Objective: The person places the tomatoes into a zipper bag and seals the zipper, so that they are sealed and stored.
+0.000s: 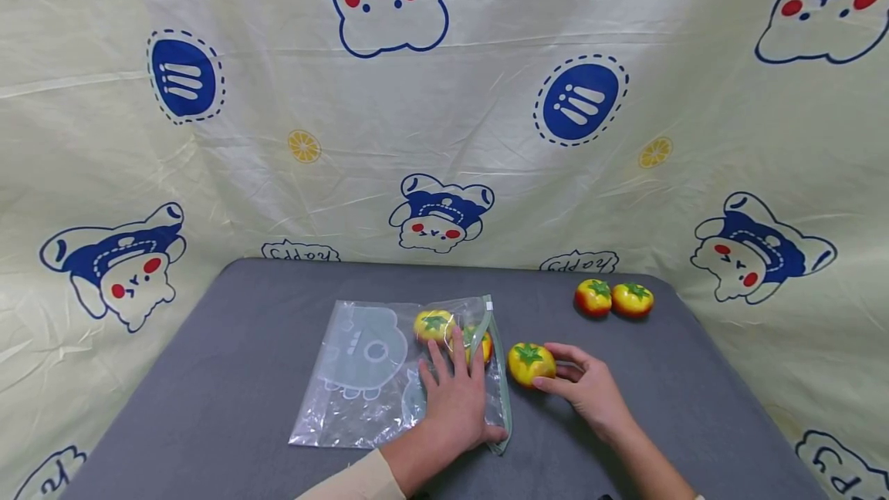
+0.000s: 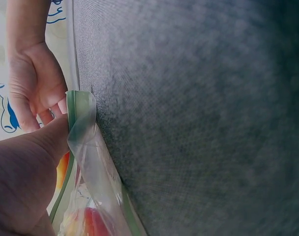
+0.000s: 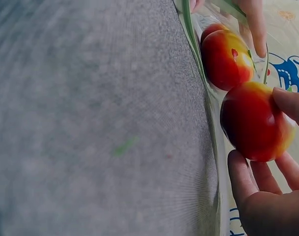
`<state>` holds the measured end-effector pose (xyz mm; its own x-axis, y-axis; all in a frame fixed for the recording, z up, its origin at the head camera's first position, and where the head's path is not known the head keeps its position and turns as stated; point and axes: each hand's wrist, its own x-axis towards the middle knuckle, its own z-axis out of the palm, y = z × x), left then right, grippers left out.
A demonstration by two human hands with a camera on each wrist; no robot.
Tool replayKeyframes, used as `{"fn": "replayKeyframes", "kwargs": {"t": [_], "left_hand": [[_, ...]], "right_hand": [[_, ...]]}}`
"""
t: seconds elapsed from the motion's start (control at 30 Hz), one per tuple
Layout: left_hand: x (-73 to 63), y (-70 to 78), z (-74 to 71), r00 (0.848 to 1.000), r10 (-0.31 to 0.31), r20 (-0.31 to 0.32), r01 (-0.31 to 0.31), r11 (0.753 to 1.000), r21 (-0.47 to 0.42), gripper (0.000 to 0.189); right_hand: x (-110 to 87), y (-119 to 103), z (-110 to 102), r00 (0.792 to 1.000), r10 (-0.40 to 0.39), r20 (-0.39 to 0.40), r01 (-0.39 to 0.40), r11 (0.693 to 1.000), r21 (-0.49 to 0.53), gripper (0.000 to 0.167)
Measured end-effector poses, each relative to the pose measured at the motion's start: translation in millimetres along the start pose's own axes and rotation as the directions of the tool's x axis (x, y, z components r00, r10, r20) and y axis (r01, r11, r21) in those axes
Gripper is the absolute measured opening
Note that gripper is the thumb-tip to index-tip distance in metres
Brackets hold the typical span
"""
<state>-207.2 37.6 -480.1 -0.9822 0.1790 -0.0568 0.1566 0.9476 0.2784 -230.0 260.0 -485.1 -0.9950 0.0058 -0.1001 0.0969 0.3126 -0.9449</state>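
Observation:
The right hand (image 1: 590, 392) pinches a yellow-and-red tomato (image 1: 531, 363) between thumb and fingers, just outside the mouth of a clear zip bag (image 1: 368, 427). In the right wrist view, this tomato (image 3: 255, 120) appears close to another tomato (image 3: 227, 59) at the bag's green-edged opening. Fingers spread, the left hand (image 1: 454, 400) lies over the bag near that opening, its thumb by the green zip strip (image 2: 78, 110). Two tomatoes are inside the bag: one (image 1: 434, 324) shows through the plastic, while fingers partly cover the other (image 1: 485, 347).
Two more tomatoes, one (image 1: 593, 298) touching the other (image 1: 633, 300), sit at the far right of the grey table (image 1: 229, 376). A pale printed cloth (image 1: 486, 137) hangs behind and around the table.

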Motion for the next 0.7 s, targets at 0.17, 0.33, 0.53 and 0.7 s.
{"fn": "replayKeyframes", "kwargs": {"t": [0.17, 0.33, 0.53, 0.7], "left_hand": [[0.4, 0.5, 0.3, 1.000, 0.000, 0.007, 0.000, 1.000, 0.007, 0.129], [0.7, 0.7, -0.2, 1.000, -0.005, 0.012, 0.005, 1.000, 0.007, 0.129], [0.8, 0.6, -0.6, 1.000, -0.009, 0.018, 0.009, 1.000, -0.011, 0.129], [0.9, 0.3, -0.4, 1.000, -0.008, 0.016, 0.008, 1.000, -0.007, 0.129]], "right_hand": [[0.4, -0.8, 1.5, 1.000, -0.007, 0.005, 0.007, 1.000, -0.002, 0.068], [0.3, -2.4, 2.9, 1.000, -0.005, 0.013, 0.005, 1.000, -0.023, 0.067], [-0.3, -4.4, 5.3, 0.999, -0.005, 0.032, 0.006, 0.999, -0.034, 0.065], [0.5, -4.7, 7.3, 0.999, -0.004, 0.054, 0.005, 1.000, -0.015, 0.064]]}}
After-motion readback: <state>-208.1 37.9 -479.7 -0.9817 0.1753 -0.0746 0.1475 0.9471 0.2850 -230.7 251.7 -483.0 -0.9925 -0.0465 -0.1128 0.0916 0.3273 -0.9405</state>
